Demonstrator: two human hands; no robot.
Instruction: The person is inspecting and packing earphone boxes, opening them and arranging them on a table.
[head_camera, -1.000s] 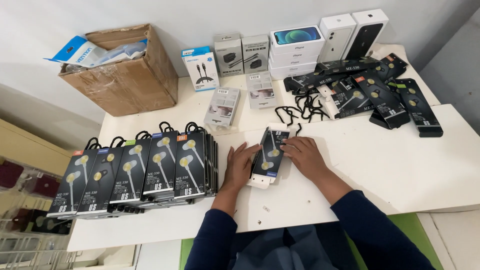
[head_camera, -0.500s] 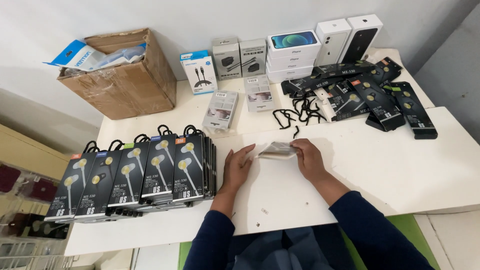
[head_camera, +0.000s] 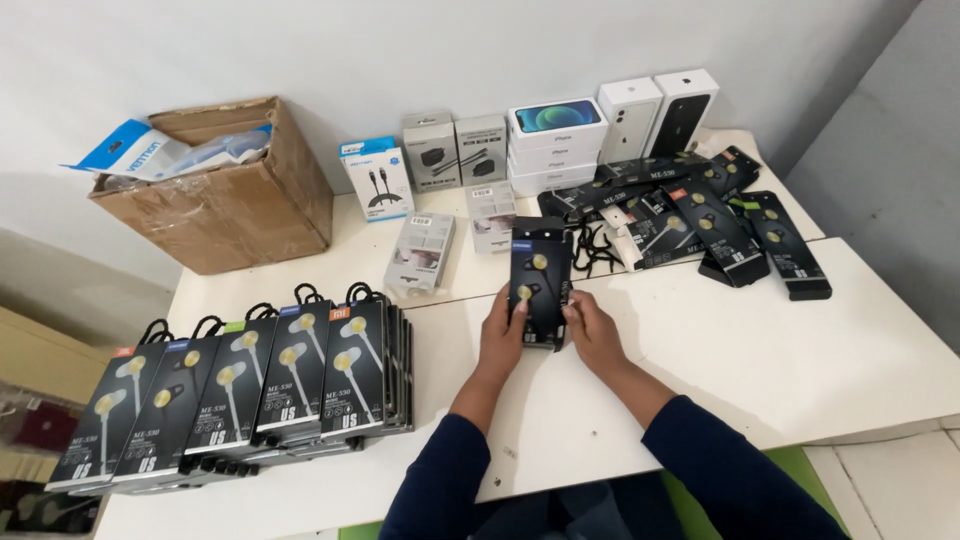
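Both hands were closed on one black earphone box (head_camera: 540, 280), which stood almost upright above the white table (head_camera: 780, 350) near the centre of the view. The left hand (head_camera: 503, 335) gripped its left edge, with the fingers wrapped behind and the thumb on the front, and the right hand (head_camera: 592, 330) gripped its right lower edge in the same manner, so the hands were apart with the box between them. At about 8 o'clock from the box, a row of black earphone boxes (head_camera: 240, 395) lay in neat stacks side by side on the table. At about 2 o'clock, a loose pile of similar black boxes (head_camera: 700, 215) lay in disorder, with some black cords (head_camera: 597, 250) just beside it. At 12 o'clock, near the wall, stood white phone boxes (head_camera: 555, 145) and grey charger boxes (head_camera: 455, 150), and a blue and white cable box (head_camera: 375, 180) stood at about 11 o'clock. A brown cardboard carton (head_camera: 215, 195) was at 10 o'clock.
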